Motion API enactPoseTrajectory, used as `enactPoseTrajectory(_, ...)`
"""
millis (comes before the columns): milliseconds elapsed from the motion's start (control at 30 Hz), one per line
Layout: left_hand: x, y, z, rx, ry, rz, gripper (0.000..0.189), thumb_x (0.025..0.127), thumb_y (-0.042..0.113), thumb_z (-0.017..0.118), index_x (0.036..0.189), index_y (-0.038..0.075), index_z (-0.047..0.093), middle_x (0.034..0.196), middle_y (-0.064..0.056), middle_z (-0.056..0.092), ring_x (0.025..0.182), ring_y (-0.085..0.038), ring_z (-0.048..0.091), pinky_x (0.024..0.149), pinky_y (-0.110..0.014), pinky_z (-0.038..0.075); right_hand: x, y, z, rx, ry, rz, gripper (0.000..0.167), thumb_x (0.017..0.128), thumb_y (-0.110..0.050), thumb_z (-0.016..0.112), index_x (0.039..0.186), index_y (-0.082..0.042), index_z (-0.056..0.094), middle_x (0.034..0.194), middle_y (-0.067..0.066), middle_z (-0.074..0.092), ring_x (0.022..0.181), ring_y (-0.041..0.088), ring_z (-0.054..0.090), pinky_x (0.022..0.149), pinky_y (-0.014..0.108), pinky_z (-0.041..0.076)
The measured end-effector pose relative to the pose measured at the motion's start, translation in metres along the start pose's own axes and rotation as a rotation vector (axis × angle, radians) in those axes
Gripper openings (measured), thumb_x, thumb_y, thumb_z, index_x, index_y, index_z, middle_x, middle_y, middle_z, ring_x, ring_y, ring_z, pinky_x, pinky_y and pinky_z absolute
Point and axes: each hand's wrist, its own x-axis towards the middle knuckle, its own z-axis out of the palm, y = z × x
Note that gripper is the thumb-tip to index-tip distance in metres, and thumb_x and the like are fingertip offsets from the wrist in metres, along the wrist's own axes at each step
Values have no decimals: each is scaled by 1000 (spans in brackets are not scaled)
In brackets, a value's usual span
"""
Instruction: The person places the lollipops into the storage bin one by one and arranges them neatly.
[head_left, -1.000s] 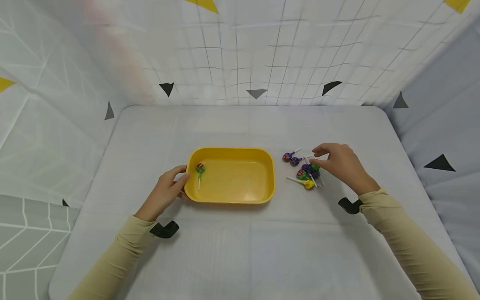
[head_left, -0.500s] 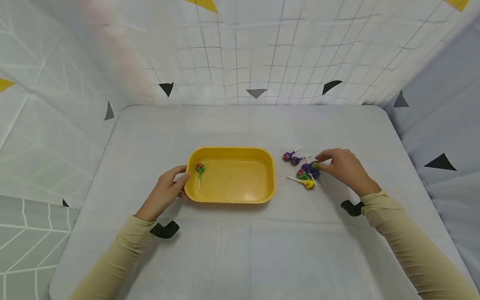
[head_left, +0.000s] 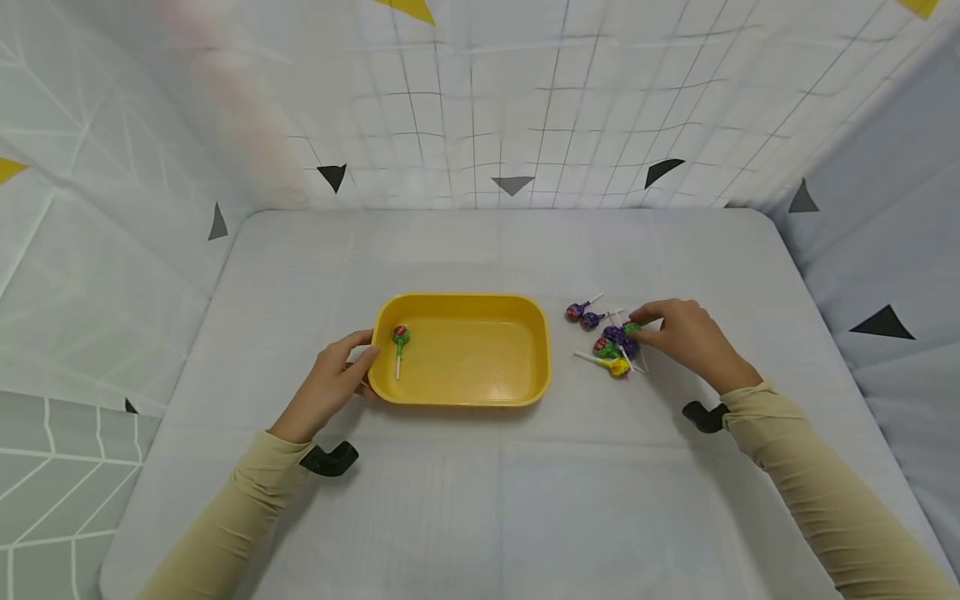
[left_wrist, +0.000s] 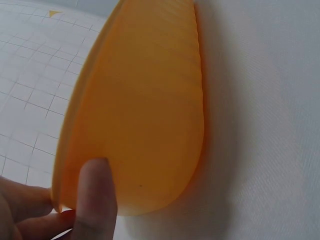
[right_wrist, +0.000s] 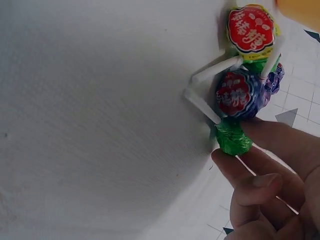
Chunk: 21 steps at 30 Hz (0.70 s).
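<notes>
My left hand (head_left: pixel 330 385) grips the left end of a yellow plastic tray (head_left: pixel 480 362), its thumb (left_wrist: pixel 96 195) on the outer wall in the left wrist view. One green-and-red lollipop (head_left: pixel 401 337) lies inside the tray near that end. To the right of the tray is a small heap of wrapped lollipops. There my right hand (head_left: pixel 686 340) pinches a green-wrapped lollipop (right_wrist: pixel 233 137) between thumb and fingertips. Right beside it lie a purple lollipop (right_wrist: pixel 239 94) and a yellow-and-red one (right_wrist: pixel 251 30), with white sticks crossing.
Two purple lollipops, one of them this red-and-purple lollipop (head_left: pixel 575 312), lie at the far left of the heap. A yellow lollipop (head_left: pixel 618 367) is at its near side. White cloth covers the table (head_left: pixel 450 500), and a grid-patterned curtain (head_left: pixel 510 108) hangs behind it.
My right hand has come down slightly toward me onto the heap, and its thumb and fingers have closed on the green lollipop. The left hand and the tray have stayed put.
</notes>
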Motion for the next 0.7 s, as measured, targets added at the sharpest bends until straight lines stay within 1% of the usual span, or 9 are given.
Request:
enactPoseTrajectory(200,0,0,0,0,2,-3,49,112,22,48,155,-1,41,139,-31,57,70,-28,71,70,-35,65,4,2,2,-20,-11,-11,36,95,-23,76,125,-4,74,127,26,70,91,33,68,71,44,55)
enactPoseTrajectory(300,0,0,1,-2,1,-3,49,112,22,48,155,-1,41,138,-31,57,71,-30,71,70,-36,65,4,3,2,-25,-17,-8,36,95,-24,76,125,-4,74,127,27,70,89,31,67,68,40,54)
enactPoseTrajectory(567,1,-1,1,-8,0,-3,50,112,23,48,155,-1,41,135,-31,59,72,-31,72,70,-37,65,4,7,2,-45,16,-31,35,95,-24,77,124,-4,75,124,25,72,88,30,68,69,43,55)
enactPoseTrajectory(700,0,0,0,-4,2,-6,50,112,24,48,155,0,41,137,-31,58,72,-30,72,71,-37,65,3,9,2,-49,16,-25,37,95,-26,76,124,-5,74,124,24,73,93,33,70,73,48,57)
